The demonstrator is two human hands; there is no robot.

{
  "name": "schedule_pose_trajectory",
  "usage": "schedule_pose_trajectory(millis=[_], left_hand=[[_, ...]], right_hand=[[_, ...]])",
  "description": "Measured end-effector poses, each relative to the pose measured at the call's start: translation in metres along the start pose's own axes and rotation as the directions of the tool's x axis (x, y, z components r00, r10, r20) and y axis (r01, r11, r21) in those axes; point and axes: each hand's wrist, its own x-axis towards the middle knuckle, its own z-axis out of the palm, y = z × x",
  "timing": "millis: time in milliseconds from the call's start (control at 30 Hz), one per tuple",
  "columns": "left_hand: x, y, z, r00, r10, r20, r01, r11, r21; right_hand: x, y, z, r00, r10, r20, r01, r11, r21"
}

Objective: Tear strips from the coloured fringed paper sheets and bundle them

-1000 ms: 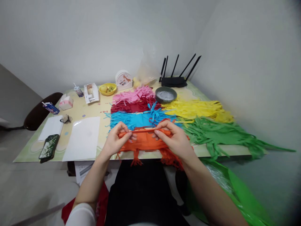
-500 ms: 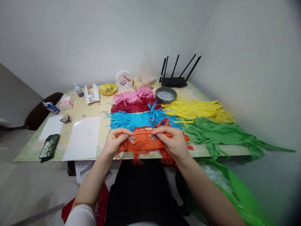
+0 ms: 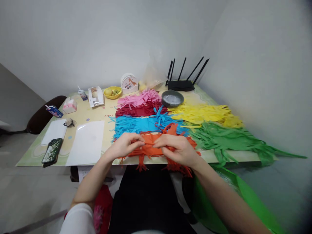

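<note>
Both of my hands pinch a sheet of orange fringed paper (image 3: 148,149) at the table's near edge. My left hand (image 3: 125,145) grips its left part and my right hand (image 3: 176,149) its right part, fingertips almost meeting in the middle. Orange fringe hangs over the table edge below my hands. Just behind lies blue fringed paper (image 3: 143,124), with dark red fringed paper (image 3: 140,111) and pink fringed paper (image 3: 140,98) further back. Green fringed paper (image 3: 226,138) and yellow fringed paper (image 3: 207,113) lie to the right.
A grey bowl (image 3: 172,98) and a black router (image 3: 181,85) stand at the back. On the left lie a white sheet (image 3: 86,142), a phone (image 3: 51,152), another white paper (image 3: 54,131), small cartons and a yellow bowl (image 3: 112,92). A dark chair (image 3: 41,115) stands far left. A green bag (image 3: 243,198) sits lower right.
My hands have come closer together over the orange paper and lowered it toward the table edge; the strip once stretched between them is now bunched under my fingers.
</note>
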Motion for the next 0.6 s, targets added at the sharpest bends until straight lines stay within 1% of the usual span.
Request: schedule_pose_trajectory(millis=[33, 67, 133, 167, 233, 267, 300, 333, 400, 467, 533, 600], left_hand=[[0.0, -0.004, 0.001, 0.998, 0.046, -0.044, -0.04, 0.991, 0.125], [-0.001, -0.007, 0.003, 0.991, 0.111, -0.081, -0.086, 0.962, 0.26], [0.0, -0.014, 0.006, 0.954, 0.278, -0.108, -0.191, 0.846, 0.498], [0.0, -0.017, 0.008, 0.926, 0.365, -0.1, -0.243, 0.776, 0.581], [0.0, -0.021, 0.012, 0.851, 0.518, -0.085, -0.323, 0.645, 0.693], [0.0, -0.024, 0.013, 0.816, 0.572, -0.086, -0.344, 0.599, 0.723], [0.0, -0.026, 0.015, 0.789, 0.606, -0.096, -0.35, 0.573, 0.741], [0.001, -0.029, 0.016, 0.772, 0.624, -0.119, -0.345, 0.569, 0.746], [0.003, -0.034, 0.02, 0.753, 0.623, -0.211, -0.306, 0.616, 0.726], [0.008, -0.038, 0.025, 0.739, 0.575, -0.351, -0.245, 0.714, 0.656], [0.016, -0.041, 0.03, 0.733, 0.472, -0.489, -0.178, 0.828, 0.532], [0.027, -0.043, 0.035, 0.744, 0.321, -0.586, -0.12, 0.927, 0.355]], right_hand=[[0.002, 0.0, -0.002, 0.996, 0.071, 0.045, -0.071, 0.997, 0.011], [0.004, 0.001, -0.004, 0.984, 0.154, 0.085, -0.157, 0.987, 0.03], [0.012, 0.007, -0.002, 0.94, 0.304, 0.152, -0.32, 0.942, 0.096], [0.016, 0.011, 0.002, 0.918, 0.347, 0.194, -0.377, 0.914, 0.149], [0.023, 0.02, 0.013, 0.876, 0.386, 0.29, -0.463, 0.841, 0.281], [0.025, 0.024, 0.019, 0.861, 0.393, 0.322, -0.494, 0.794, 0.353], [0.027, 0.028, 0.026, 0.851, 0.403, 0.336, -0.518, 0.743, 0.423], [0.028, 0.03, 0.032, 0.846, 0.421, 0.328, -0.533, 0.695, 0.483], [0.03, 0.033, 0.044, 0.849, 0.465, 0.249, -0.517, 0.636, 0.574], [0.032, 0.035, 0.054, 0.868, 0.476, 0.142, -0.445, 0.618, 0.648], [0.036, 0.039, 0.061, 0.884, 0.467, 0.031, -0.346, 0.607, 0.716], [0.042, 0.046, 0.064, 0.888, 0.458, -0.047, -0.273, 0.606, 0.747]])
